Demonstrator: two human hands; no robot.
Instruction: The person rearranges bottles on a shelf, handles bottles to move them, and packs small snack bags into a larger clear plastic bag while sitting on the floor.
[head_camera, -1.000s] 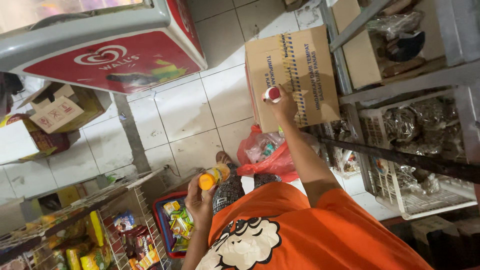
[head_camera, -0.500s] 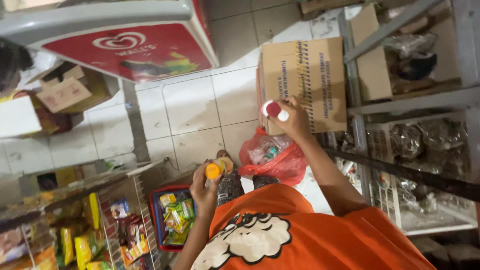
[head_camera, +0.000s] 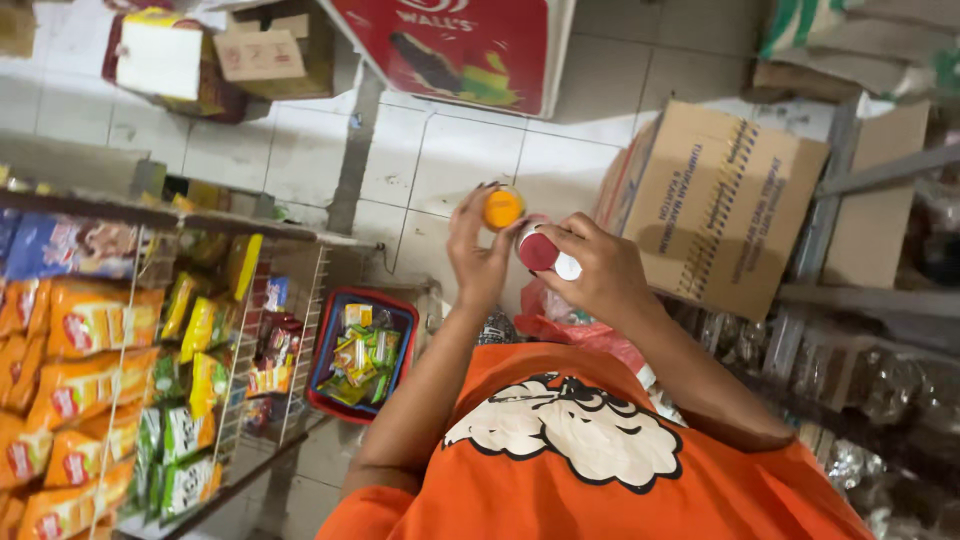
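Both hands have come together since a second ago, when they were well apart. Left hand (head_camera: 478, 250) grips a small orange-capped bottle (head_camera: 502, 208), fingers closed round its body. Right hand (head_camera: 600, 270) is closed on a red-and-white bottle (head_camera: 541, 250). Bottles nearly touching, held in mid-air above the tiled floor (head_camera: 460, 160), near the cardboard box (head_camera: 715, 205). Neither bottle is set down yet; red basket (head_camera: 325, 340) below holds packets.

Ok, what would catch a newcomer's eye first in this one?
Two hands meet mid-frame over the white tiled floor: the left hand holds an orange-capped item, the right hand a red-and-white capped one. Below them an orange shirt with a white print fills the foreground. At left, a wire rack of bright snack packets stands out.
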